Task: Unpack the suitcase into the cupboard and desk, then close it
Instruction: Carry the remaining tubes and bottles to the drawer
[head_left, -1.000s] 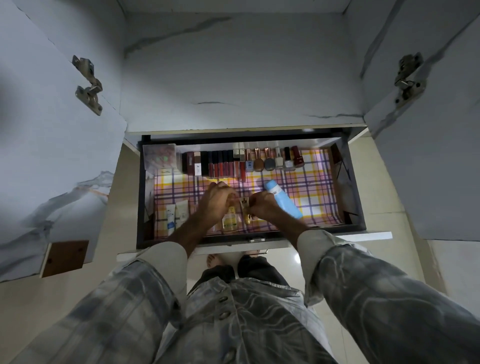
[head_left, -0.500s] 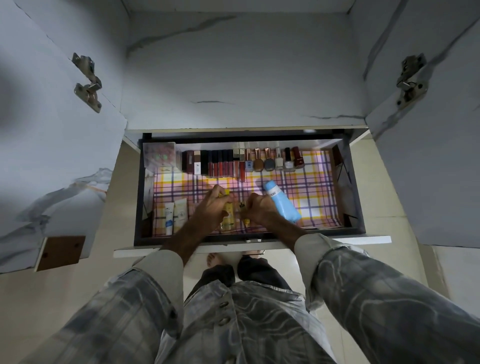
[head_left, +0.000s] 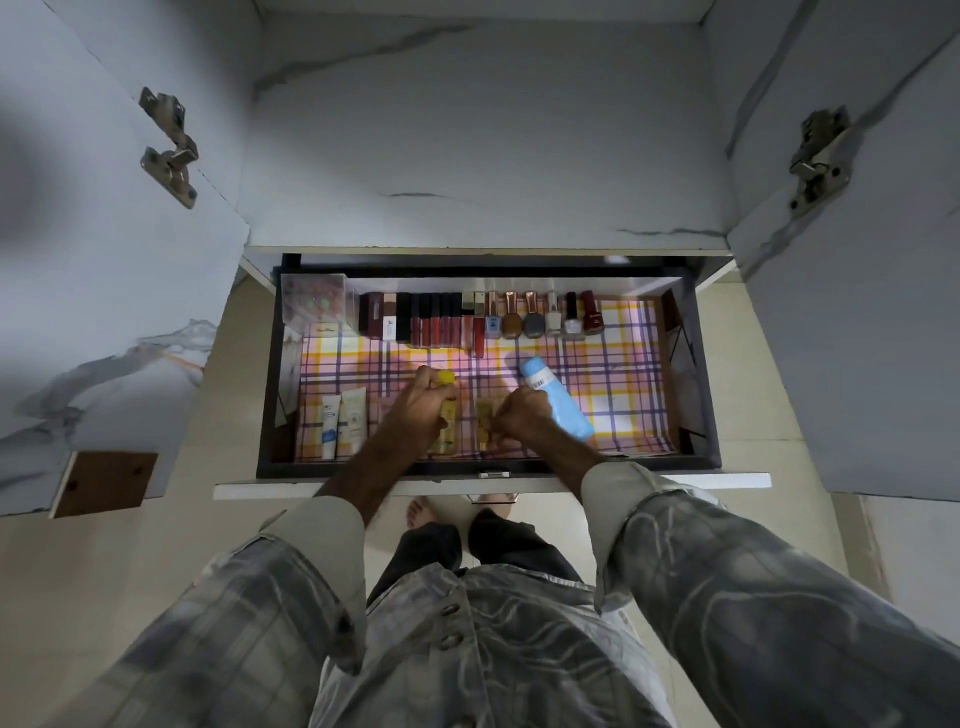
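- Step in hand, as judged: you are in the unpacking stage, setting small toiletries into the open cupboard drawer (head_left: 701, 374). The suitcase is not in view, so how much remains in it cannot be told.
- Your left hand (head_left: 418, 410) is reached into the front half of the drawer, fingers curled round a small yellow-capped bottle (head_left: 445, 378). Its cap points toward the back of the drawer and its body lies under your palm.
- Your right hand (head_left: 522, 415) sits just beside the left one, knuckles up, fingers curled. It grips a light blue bottle (head_left: 556, 402) that slants out past the hand toward the right.
- Between the two hands a small golden item (head_left: 485, 415) lies on the checked liner (head_left: 618, 374). Whether your right fingertips also touch it cannot be told.
- Both forearms enter over the drawer's front edge, sleeves rolled back, wrists low.
- Already placed: a row of lipsticks (head_left: 434, 325) and nail polish bottles (head_left: 535, 317) along the back wall, a clear box (head_left: 317, 306) in the back left corner, two white tubes (head_left: 343, 423) at the front left.
- Next move, as judged: lay each bottle on bare liner, the blue one to the right where space shows, and release without disturbing the back row.
- Closing the suitcase is not yet due.
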